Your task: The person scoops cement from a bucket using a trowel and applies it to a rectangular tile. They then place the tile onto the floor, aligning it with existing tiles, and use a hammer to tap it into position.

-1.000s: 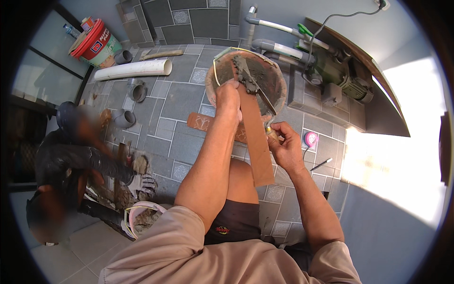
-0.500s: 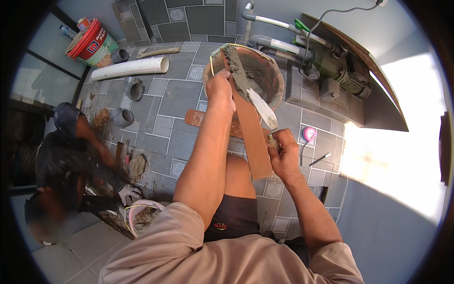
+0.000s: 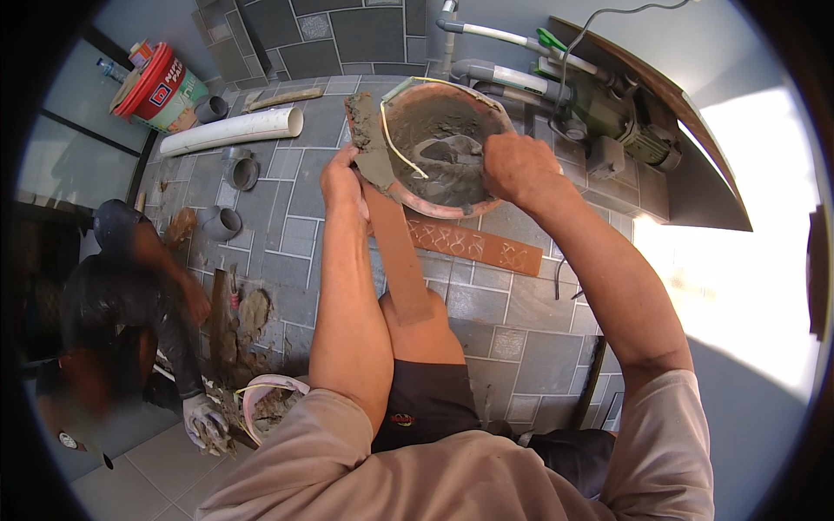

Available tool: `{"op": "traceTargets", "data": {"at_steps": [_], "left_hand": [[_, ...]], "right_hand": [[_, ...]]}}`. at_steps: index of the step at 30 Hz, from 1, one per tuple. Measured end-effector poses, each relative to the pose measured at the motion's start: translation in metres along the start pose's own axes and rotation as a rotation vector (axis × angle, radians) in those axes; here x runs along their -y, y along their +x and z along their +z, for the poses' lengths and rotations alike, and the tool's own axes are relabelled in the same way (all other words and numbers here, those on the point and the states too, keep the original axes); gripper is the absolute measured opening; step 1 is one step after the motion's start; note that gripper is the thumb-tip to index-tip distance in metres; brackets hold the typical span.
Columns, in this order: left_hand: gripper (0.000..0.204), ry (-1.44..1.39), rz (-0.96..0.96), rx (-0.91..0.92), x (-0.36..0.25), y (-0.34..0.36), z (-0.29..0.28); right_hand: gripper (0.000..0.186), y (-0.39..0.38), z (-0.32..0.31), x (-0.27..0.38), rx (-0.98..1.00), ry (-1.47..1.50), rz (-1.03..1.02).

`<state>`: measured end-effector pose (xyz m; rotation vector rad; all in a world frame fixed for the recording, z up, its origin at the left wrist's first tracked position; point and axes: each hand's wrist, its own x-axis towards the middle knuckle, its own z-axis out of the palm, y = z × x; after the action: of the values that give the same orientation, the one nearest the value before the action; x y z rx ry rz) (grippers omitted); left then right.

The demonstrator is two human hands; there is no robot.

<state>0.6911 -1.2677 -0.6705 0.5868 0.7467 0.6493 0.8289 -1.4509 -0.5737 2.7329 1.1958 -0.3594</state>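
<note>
My left hand [image 3: 341, 184] is closed round the edge of a long brown tile strip [image 3: 401, 260], which lies tilted over my knee. Grey mortar [image 3: 368, 143] coats the strip's far end, just left of a round bucket [image 3: 419, 205]. My right hand [image 3: 521, 165] grips a trowel [image 3: 453, 149] whose blade is down in the wet mortar inside that bucket; its handle is mostly hidden in my fist. The bucket's pale handle hangs across its left side. A second brown strip [image 3: 473, 243] with white marks lies on the tiles in front of the bucket.
A co-worker [image 3: 122, 295] crouches at left, a gloved hand [image 3: 206, 421] beside a small pink bucket [image 3: 252, 412]. A white pipe [image 3: 230, 130], grey pipe fittings [image 3: 221, 222] and a paint bucket [image 3: 165, 91] stand beyond. At right sits a pump [image 3: 621, 126] with pipes.
My right hand has swung forward, taking the trowel from beside the strip into the bucket. The strip in my left hand has shifted left, off the bucket. The co-worker's gloved hand has moved nearer.
</note>
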Motion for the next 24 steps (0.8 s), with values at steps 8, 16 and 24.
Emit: {"op": "traceTargets", "data": {"at_steps": [8, 16, 24], "left_hand": [[0.037, 0.012, -0.029, -0.065, 0.018, 0.026, -0.02], [0.041, 0.039, -0.094, -0.051, 0.032, 0.05, -0.031], [0.042, 0.023, -0.092, -0.043, 0.027, 0.042, -0.026]], "right_hand": [[0.029, 0.062, 0.041, 0.028, 0.103, -0.071, -0.089], [0.031, 0.07, 0.04, 0.036, 0.223, -0.044, -0.186], [0.029, 0.089, 0.033, -0.009, 0.475, 0.295, -0.049]]}}
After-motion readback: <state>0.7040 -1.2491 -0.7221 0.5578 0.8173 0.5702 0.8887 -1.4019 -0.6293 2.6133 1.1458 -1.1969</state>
